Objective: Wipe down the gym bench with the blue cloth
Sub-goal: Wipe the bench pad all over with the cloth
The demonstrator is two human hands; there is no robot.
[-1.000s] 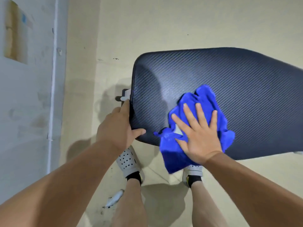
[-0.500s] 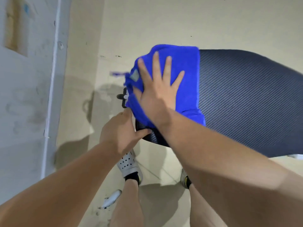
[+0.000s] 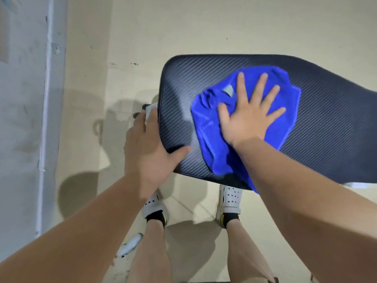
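1 splayed right hand presses cloth.

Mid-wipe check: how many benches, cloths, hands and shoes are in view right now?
Bench: 1
Cloth: 1
Hands: 2, left hand and right hand
Shoes: 2
Total: 6

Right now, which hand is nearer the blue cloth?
Right. The right hand lies flat on the blue cloth, fingers spread, pressing it onto the bench pad. The left hand grips the pad's near corner beside the cloth, thumb just short of it.
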